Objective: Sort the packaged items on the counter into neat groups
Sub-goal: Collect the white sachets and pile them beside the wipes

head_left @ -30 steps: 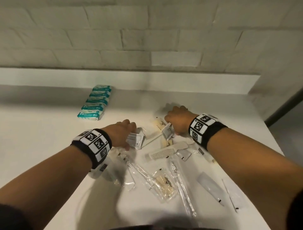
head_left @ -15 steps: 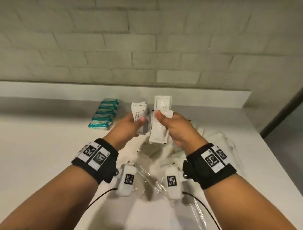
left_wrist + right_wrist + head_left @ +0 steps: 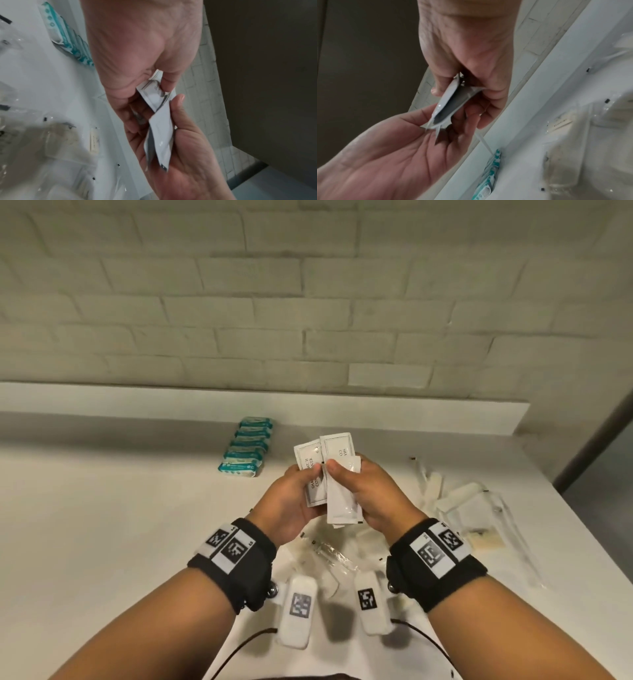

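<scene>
Both hands are raised above the white counter (image 3: 102,525), close together. My left hand (image 3: 303,479) pinches a white printed sachet (image 3: 308,463) between thumb and fingers. My right hand (image 3: 344,474) grips white sachets (image 3: 342,498), one taller with print at its top. The two sets overlap at their inner edges. In the left wrist view the left hand's sachet (image 3: 154,93) meets the right hand's sachet (image 3: 161,142). The right wrist view shows the sachets (image 3: 448,105) edge-on between both hands. A neat row of teal packets (image 3: 246,451) lies at the back of the counter.
Loose clear-wrapped items (image 3: 479,508) lie scattered on the counter to the right, and more clear wrappers (image 3: 335,558) lie under my wrists. A raised ledge (image 3: 137,398) and a brick wall close off the back. The counter's right edge (image 3: 582,529) drops away.
A second ago both hands were down on the pile picking up sachets. They lifted them, and now hold them closer together with the sachets overlapping.
</scene>
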`<action>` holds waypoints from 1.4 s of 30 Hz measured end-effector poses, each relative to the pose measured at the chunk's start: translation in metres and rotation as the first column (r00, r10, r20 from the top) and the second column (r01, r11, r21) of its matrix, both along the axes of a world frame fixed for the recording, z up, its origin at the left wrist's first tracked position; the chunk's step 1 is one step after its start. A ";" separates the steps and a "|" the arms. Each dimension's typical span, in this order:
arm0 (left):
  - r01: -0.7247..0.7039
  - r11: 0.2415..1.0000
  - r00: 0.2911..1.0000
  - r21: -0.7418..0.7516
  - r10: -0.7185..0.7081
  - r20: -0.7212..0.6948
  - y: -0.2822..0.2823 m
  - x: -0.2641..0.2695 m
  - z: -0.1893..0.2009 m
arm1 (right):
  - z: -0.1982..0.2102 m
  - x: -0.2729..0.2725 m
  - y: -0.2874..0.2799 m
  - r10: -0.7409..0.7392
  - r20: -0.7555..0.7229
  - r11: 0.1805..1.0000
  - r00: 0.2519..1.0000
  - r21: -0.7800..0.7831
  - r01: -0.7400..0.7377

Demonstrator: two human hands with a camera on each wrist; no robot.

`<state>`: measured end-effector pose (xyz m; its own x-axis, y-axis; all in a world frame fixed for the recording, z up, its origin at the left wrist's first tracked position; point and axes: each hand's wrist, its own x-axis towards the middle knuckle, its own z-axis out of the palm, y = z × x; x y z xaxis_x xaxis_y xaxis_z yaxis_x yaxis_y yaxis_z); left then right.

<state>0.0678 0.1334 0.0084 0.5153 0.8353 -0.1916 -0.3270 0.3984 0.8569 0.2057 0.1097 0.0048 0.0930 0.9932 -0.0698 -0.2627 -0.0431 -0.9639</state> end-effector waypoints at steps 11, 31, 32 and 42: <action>0.104 0.994 0.995 0.027 -0.104 -0.004 0.017 -0.003 -0.001 | 0.003 -0.006 -0.002 -0.020 -0.092 0.996 0.996 0.089 0.028; 0.054 0.999 0.998 0.000 -0.054 -0.044 0.023 0.012 -0.006 | 0.032 0.002 -0.003 -0.160 0.117 0.986 0.980 0.057 0.154; 0.097 0.995 0.995 -0.003 -0.097 -0.037 0.020 0.013 -0.003 | 0.027 -0.001 0.000 -0.186 0.247 0.983 0.951 0.058 0.177; 0.031 0.998 0.999 0.055 -0.032 0.022 0.024 0.003 -0.007 | 0.011 0.001 -0.007 -0.091 0.389 0.993 0.917 -0.037 0.115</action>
